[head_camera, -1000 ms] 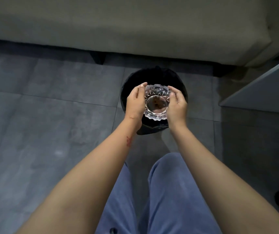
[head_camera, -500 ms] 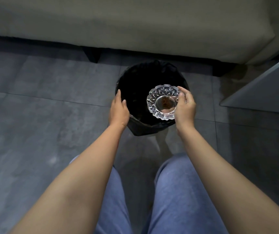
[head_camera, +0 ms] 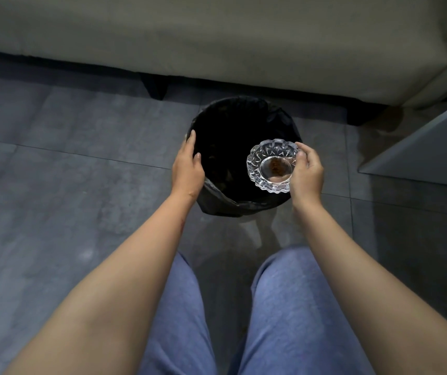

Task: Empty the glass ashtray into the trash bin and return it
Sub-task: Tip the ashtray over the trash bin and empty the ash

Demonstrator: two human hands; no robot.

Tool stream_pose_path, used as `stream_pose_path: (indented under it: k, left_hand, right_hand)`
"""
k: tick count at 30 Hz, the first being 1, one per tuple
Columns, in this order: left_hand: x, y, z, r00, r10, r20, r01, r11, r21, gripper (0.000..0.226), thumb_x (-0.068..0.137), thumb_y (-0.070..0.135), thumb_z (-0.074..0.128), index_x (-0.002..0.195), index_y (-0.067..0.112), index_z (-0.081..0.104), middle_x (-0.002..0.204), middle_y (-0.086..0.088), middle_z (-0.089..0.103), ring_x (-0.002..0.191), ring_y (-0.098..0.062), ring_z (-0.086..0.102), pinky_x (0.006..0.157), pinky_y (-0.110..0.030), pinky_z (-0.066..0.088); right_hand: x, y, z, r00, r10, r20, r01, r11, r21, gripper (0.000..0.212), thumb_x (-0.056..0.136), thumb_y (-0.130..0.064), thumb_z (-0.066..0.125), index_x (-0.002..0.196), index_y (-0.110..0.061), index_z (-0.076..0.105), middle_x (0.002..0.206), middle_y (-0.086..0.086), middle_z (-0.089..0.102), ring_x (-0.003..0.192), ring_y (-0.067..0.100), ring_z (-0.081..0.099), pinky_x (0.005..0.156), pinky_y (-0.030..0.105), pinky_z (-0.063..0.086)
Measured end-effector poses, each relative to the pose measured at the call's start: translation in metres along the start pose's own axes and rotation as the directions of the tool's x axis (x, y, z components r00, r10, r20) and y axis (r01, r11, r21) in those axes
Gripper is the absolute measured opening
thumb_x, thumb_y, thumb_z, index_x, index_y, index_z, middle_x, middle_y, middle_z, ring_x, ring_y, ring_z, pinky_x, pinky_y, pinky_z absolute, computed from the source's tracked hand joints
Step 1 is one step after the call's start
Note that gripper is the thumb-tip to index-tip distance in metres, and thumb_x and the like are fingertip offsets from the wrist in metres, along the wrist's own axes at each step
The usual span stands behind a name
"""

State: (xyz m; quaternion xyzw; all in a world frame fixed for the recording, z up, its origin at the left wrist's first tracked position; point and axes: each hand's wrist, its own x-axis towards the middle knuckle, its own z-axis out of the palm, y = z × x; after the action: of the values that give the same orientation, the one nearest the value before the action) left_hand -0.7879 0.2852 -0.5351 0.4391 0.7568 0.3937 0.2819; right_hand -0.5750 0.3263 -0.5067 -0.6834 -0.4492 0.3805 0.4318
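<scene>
The cut-glass ashtray (head_camera: 272,165) is level over the right half of the trash bin (head_camera: 233,125), with brown ash in its middle. My right hand (head_camera: 306,173) grips its right rim. The bin is round, lined with a black bag, and stands on the grey tiled floor. My left hand (head_camera: 187,169) rests on the bin's left rim, fingers over the edge of the bag.
A beige sofa (head_camera: 217,41) runs across the top, its dark legs just behind the bin. A grey table edge (head_camera: 428,152) juts in at the right. My knees in blue trousers (head_camera: 284,307) are below the bin.
My left hand has let go of the ashtray and moved left onto the bin's rim. My right hand alone now holds the ashtray, shifted right over the bin.
</scene>
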Motion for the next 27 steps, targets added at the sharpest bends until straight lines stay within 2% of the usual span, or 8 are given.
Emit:
stream_pose_path:
  k: [2, 8, 12, 14, 16, 19, 23, 27]
  left_hand:
    - [0.001, 0.001, -0.001, 1.000, 0.028, 0.009, -0.029, 0.998, 0.049, 0.060, 0.101, 0.002, 0.043, 0.157, 0.017, 0.027, 0.162, -0.010, 0.034, 0.151, -0.022, 0.030, 0.121, -0.030, 0.026]
    - [0.000, 0.007, -0.003, 0.998, 0.050, 0.047, -0.054, 0.994, 0.094, 0.062, 0.105, 0.010, 0.042, 0.160, 0.021, 0.015, 0.165, -0.008, 0.026, 0.153, -0.020, 0.023, 0.120, -0.028, 0.023]
    - [-0.001, 0.012, -0.005, 0.997, 0.053, 0.062, -0.060, 0.992, 0.111, 0.062, 0.105, 0.021, 0.044, 0.160, 0.020, 0.014, 0.166, -0.008, 0.023, 0.153, -0.019, 0.023, 0.119, -0.028, 0.024]
    - [-0.001, 0.014, -0.005, 0.996, 0.055, 0.066, -0.062, 0.992, 0.106, 0.063, 0.105, 0.022, 0.045, 0.160, 0.019, 0.013, 0.166, -0.009, 0.023, 0.153, -0.019, 0.022, 0.119, -0.026, 0.022]
    - [-0.002, 0.015, -0.005, 0.996, 0.054, 0.069, -0.062, 0.992, 0.107, 0.063, 0.105, 0.022, 0.044, 0.160, 0.018, 0.013, 0.166, -0.009, 0.022, 0.154, -0.020, 0.022, 0.118, -0.026, 0.022]
    - [-0.004, 0.016, -0.005, 0.995, 0.059, 0.079, -0.069, 0.991, 0.119, 0.063, 0.106, 0.023, 0.044, 0.160, 0.019, 0.012, 0.167, -0.007, 0.020, 0.153, -0.019, 0.022, 0.119, -0.027, 0.024]
    - [-0.007, 0.014, -0.005, 0.993, 0.079, 0.089, -0.089, 0.989, 0.116, 0.063, 0.106, 0.022, 0.044, 0.160, 0.019, 0.011, 0.167, -0.006, 0.020, 0.153, -0.019, 0.022, 0.118, -0.025, 0.023]
    - [-0.011, 0.012, -0.004, 0.992, 0.091, 0.082, -0.100, 0.989, 0.108, 0.063, 0.106, 0.021, 0.044, 0.160, 0.020, 0.011, 0.167, -0.005, 0.019, 0.153, -0.020, 0.024, 0.120, -0.029, 0.024]
  right_hand:
    - [0.002, -0.001, 0.001, 1.000, 0.007, 0.003, -0.007, 1.000, -0.011, 0.030, 0.101, -0.016, 0.042, 0.120, -0.014, 0.065, 0.105, -0.005, 0.064, 0.086, 0.005, 0.059, 0.079, 0.014, 0.046]
    - [0.010, 0.002, 0.003, 1.000, 0.019, -0.001, -0.019, 0.997, -0.074, 0.030, 0.100, -0.018, 0.043, 0.120, -0.017, 0.065, 0.108, 0.000, 0.067, 0.097, 0.011, 0.058, 0.087, 0.027, 0.046]
    - [0.014, -0.004, 0.003, 1.000, 0.007, 0.000, -0.007, 0.986, -0.166, 0.029, 0.102, -0.022, 0.040, 0.118, -0.019, 0.063, 0.102, -0.004, 0.068, 0.083, 0.011, 0.066, 0.081, 0.021, 0.047]
    - [0.017, -0.005, 0.003, 0.999, -0.041, 0.018, 0.044, 0.963, -0.265, 0.032, 0.101, -0.024, 0.038, 0.124, -0.022, 0.062, 0.114, 0.003, 0.070, 0.103, 0.023, 0.066, 0.087, 0.029, 0.046]
    - [0.019, -0.007, 0.004, 0.995, -0.081, 0.051, 0.094, 0.916, -0.390, 0.035, 0.101, -0.025, 0.037, 0.128, -0.024, 0.060, 0.122, 0.007, 0.069, 0.114, 0.030, 0.061, 0.090, 0.034, 0.045]
    - [0.023, -0.013, 0.007, 0.977, -0.165, 0.133, 0.211, 0.823, -0.528, 0.036, 0.102, -0.025, 0.035, 0.130, -0.024, 0.058, 0.122, 0.011, 0.068, 0.114, 0.035, 0.061, 0.088, 0.037, 0.046]
    - [0.027, -0.019, 0.008, 0.933, -0.301, 0.197, 0.359, 0.757, -0.545, 0.035, 0.103, -0.024, 0.036, 0.131, -0.024, 0.056, 0.121, 0.014, 0.068, 0.109, 0.038, 0.062, 0.081, 0.037, 0.045]
    - [0.026, -0.010, 0.012, 0.929, -0.191, 0.317, 0.368, 0.569, -0.736, 0.041, 0.101, -0.015, 0.032, 0.138, -0.024, 0.048, 0.122, 0.020, 0.061, 0.104, 0.046, 0.060, 0.073, 0.038, 0.037]
